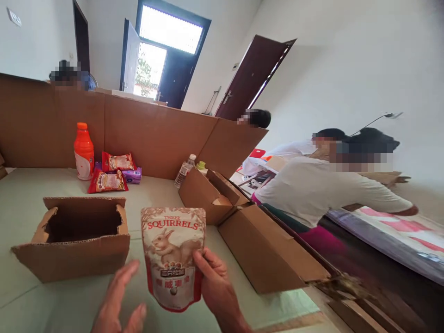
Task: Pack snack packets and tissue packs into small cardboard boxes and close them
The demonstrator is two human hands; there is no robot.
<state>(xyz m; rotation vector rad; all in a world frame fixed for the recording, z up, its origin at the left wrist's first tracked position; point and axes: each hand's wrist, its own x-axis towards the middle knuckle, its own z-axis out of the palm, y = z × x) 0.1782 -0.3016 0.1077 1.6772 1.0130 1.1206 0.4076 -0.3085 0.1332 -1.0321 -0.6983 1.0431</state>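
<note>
My right hand (217, 282) grips a snack pouch (173, 259) by its right edge, thumb on the front. The pouch is cream and red, stands upright in the air, and shows a squirrel and the words "Three Squirrels". My left hand (120, 303) is to the left of the pouch, fingers apart, touching nothing. Just beyond that hand, an open cardboard box (79, 259) rests on the pale green table cover (142, 189). Its flaps stand up, and its inside is dark.
At the back stand an orange bottle (83, 152), red snack packets (108, 181), a purple packet (133, 175) and a clear bottle (185, 171). Cardboard walls (149, 138) border the table. More boxes (263, 249) line the right. People sit beyond, one in a white shirt (308, 189).
</note>
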